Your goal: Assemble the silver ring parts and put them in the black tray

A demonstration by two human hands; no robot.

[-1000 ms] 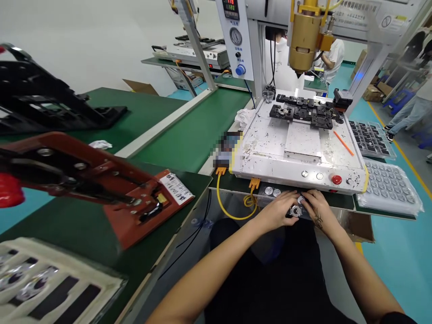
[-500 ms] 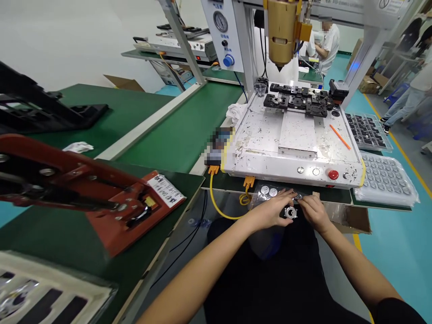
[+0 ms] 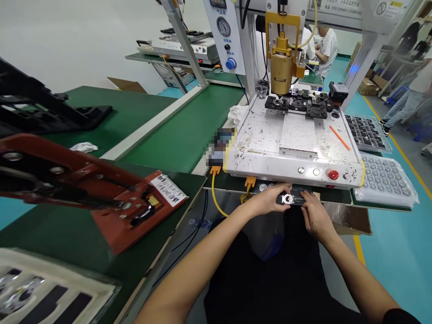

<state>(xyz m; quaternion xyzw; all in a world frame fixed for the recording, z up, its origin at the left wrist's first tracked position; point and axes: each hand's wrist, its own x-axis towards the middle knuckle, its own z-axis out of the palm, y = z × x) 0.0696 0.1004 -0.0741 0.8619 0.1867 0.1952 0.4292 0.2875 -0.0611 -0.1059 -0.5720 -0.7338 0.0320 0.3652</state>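
My left hand (image 3: 272,198) is closed, thumb below and fingers above, on a small silver ring-shaped part like a watch case (image 3: 288,199). This part sits at the left end of a dark, shiny flat strip (image 3: 297,197). Fingers of my right hand (image 3: 316,215) are bent over the strip's right end; its thumb is partly hidden. Both hands are just in front of the white machine base (image 3: 256,164), at the bench edge. Beside my left hand, white round pieces (image 3: 263,186) lie partly covered.
A gold dispensing head (image 3: 281,74) hangs low over black fixtures (image 3: 307,105). On the base are an orange stick (image 3: 339,137) and a red button (image 3: 333,175). Trays of round parts (image 3: 388,175) stand right; a red hand press (image 3: 124,211) stands left. Co-workers (image 3: 326,49) are behind.
The gold head has come down towards the black fixtures. My left hand has moved slightly up and left with the ring-shaped part, and the dark strip now shows flat between both hands.
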